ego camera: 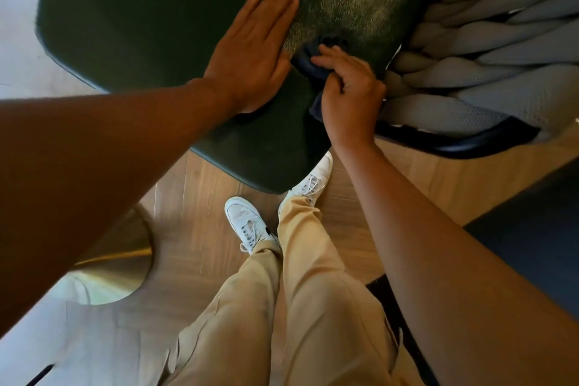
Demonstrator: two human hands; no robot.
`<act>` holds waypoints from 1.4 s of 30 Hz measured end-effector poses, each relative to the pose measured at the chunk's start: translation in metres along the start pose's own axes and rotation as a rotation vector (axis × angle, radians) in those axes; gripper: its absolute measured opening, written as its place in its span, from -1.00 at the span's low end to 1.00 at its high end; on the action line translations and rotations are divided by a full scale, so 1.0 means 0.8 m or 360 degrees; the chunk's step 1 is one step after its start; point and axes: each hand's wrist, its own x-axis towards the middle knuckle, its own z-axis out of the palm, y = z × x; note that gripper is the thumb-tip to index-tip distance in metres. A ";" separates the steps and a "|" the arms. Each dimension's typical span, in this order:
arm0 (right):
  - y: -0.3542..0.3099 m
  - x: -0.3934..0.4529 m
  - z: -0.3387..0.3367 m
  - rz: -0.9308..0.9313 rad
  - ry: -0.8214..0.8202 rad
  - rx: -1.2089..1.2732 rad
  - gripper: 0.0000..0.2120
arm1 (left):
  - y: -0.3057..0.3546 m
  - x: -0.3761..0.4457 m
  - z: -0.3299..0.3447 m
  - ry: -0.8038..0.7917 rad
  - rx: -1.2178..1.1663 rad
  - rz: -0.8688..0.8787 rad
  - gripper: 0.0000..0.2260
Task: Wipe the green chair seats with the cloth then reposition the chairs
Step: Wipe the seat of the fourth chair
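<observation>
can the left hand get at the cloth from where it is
Probably yes: the left hand lies flat on the green seat beside the dark cloth the right hand grips, nothing between them.

Left hand [253, 53] flat — right hand [347, 94] curled.

The chair seat [163, 41] occupies the upper centre of the view. The left hand [253, 53] rests flat on the seat, left of the cloth [308, 64]. The right hand [351, 97] sits just right of the left hand, near the seat's right edge, its fingers [326, 61] curled on the cloth, which lies bunched on the seat between the two hands (part of it hangs under the right hand). The woven chair back [488, 50] stands right of the seat, touching it. Two shoes [247, 224] stand on the floor [200, 197] below the seat's near edge. A round base [119, 260] lies on the floor at lower left.
</observation>
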 end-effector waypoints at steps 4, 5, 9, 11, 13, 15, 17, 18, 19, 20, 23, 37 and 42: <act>-0.005 -0.038 -0.007 -0.0024 -0.0116 0.0021 -0.64 | 0.004 -0.068 0.005 -0.0046 -0.0006 -0.0028 -0.41; -0.007 -0.049 -0.008 -0.0022 -0.0136 0.0035 -0.65 | 0.005 -0.087 0.008 -0.0045 -0.0009 -0.0021 -0.41; -0.016 -0.095 -0.008 -0.0001 -0.0202 0.0125 -0.67 | 0.009 -0.156 0.026 -0.0038 -0.0008 0.0025 -0.43; -0.020 -0.112 -0.008 -0.0006 -0.0237 0.0129 -0.68 | 0.011 -0.172 0.032 -0.0045 -0.0002 0.0010 -0.44; -0.024 -0.130 -0.011 -0.0035 -0.0261 0.0124 -0.69 | 0.012 -0.180 0.033 -0.0075 0.0020 -0.0009 -0.43; -0.030 -0.145 -0.015 -0.0035 -0.0315 0.0142 -0.71 | 0.011 -0.184 0.031 -0.0122 0.0038 -0.0007 -0.41; -0.039 -0.155 -0.022 0.0023 -0.0421 0.0174 -0.72 | 0.011 -0.194 0.027 -0.0175 0.0028 0.0041 -0.34; -0.044 -0.159 -0.027 0.0077 -0.0493 0.0208 -0.72 | 0.013 -0.201 0.023 -0.0215 0.0009 0.0079 -0.29; -0.049 -0.161 -0.033 0.0152 -0.0574 0.0252 -0.71 | 0.017 -0.210 0.018 -0.0260 -0.0014 0.0117 -0.24; -0.055 -0.161 -0.040 0.0267 -0.0665 0.0302 -0.70 | 0.023 -0.219 0.013 -0.0302 -0.0039 0.0147 -0.19; -0.078 -0.160 -0.066 0.0808 -0.0918 0.0520 -0.67 | 0.047 -0.248 -0.007 -0.0324 -0.0119 0.0187 -0.18; -0.228 -0.164 -0.274 0.1635 -0.1765 0.0963 -0.58 | 0.140 -0.287 -0.228 -0.0315 -0.0513 0.0013 -0.78; -0.262 -0.163 -0.304 0.1683 -0.1824 0.0926 -0.56 | 0.162 -0.259 -0.287 -0.0357 -0.0506 0.0054 -0.74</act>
